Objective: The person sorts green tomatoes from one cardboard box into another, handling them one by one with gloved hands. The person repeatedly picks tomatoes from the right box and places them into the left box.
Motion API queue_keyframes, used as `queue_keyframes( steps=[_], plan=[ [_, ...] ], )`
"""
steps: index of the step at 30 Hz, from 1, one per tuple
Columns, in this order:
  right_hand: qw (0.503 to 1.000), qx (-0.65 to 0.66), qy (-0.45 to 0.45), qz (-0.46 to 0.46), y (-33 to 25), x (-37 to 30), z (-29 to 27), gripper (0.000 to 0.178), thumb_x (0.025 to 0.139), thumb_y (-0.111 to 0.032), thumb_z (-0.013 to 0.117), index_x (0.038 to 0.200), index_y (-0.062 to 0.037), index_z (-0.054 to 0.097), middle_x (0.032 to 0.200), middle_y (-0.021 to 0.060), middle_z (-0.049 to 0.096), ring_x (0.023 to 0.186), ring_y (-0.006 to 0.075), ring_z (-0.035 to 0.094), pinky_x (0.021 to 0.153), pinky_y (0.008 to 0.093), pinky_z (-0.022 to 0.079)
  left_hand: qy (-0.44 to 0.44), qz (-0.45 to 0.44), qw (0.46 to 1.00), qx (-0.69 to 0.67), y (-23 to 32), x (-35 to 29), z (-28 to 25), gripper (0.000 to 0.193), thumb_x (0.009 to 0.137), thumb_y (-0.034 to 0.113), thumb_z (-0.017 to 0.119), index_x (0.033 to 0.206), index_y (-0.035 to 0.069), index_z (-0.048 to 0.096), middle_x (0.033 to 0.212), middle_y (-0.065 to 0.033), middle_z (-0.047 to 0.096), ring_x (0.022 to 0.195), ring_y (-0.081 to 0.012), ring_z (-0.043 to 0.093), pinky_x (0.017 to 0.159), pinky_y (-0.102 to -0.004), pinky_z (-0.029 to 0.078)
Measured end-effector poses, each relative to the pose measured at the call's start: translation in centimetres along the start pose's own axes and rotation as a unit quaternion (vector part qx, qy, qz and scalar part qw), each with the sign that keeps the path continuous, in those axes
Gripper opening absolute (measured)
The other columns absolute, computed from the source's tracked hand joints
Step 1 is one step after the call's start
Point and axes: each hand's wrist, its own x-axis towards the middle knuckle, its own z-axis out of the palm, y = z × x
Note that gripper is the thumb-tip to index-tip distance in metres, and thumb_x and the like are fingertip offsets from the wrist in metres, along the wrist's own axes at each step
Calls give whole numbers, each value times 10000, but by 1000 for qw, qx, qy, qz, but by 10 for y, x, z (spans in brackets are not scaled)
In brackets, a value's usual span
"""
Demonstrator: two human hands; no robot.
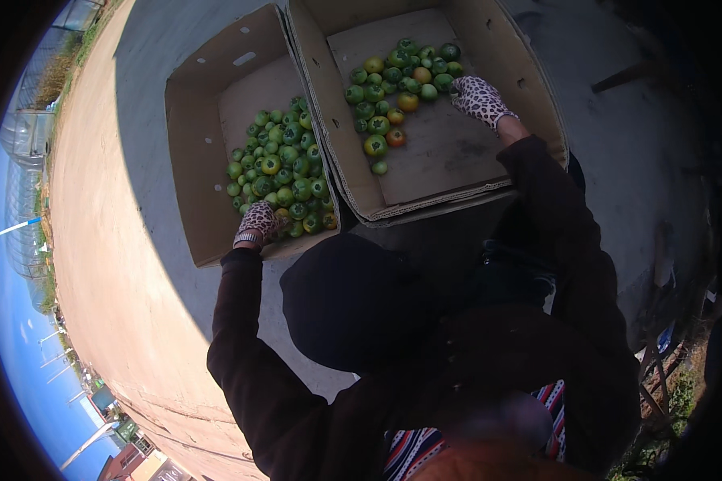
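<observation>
grey ground (148, 104); round tomatoes (270, 164) in cardboard boxes (191, 152)

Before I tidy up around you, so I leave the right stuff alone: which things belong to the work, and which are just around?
In use: gloved left hand, gloved right hand, tomatoes, left cardboard box, right cardboard box.

Apparently just around: dark bar, hooped greenhouse, plants.

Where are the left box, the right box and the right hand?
Left box (191, 160), head view: its left inner wall.
Right box (433, 160), head view: its bare bottom.
Right hand (481, 99), head view: its gloved back.
</observation>
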Motion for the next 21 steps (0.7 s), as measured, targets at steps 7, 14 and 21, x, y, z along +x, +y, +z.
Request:
queue_keyframes(
  steps=[7,14,21],
  plan=[
    [997,-18,47,52,40,29,-1,441,788,-123,598,1221,-79,531,1239,145,532,1165,299,493,971,397,403,378,125,845,-358,83,-23,-94,377,862,163,604,1183,-25,540,1136,-176,597,1022,-246,598,860,-325,488],
    [990,-32,137,-8,62,54,23,423,813,-71,526,1234,-105,527,1293,144,492,1200,295,463,1017,389,364,106,302,548,-773,253,14,-133,367,928,88,496,1256,-64,430,1139,-209,567,950,-276,625,807,-317,540],
    [991,-89,84,-60,58,75,30,415,807,-59,524,1216,-130,540,1270,151,501,1181,310,474,986,404,387,0,213,492,-844,263,48,-111,338,934,115,475,1219,-64,440,1119,-219,560,922,-322,628,777,-356,545]
  ],
)
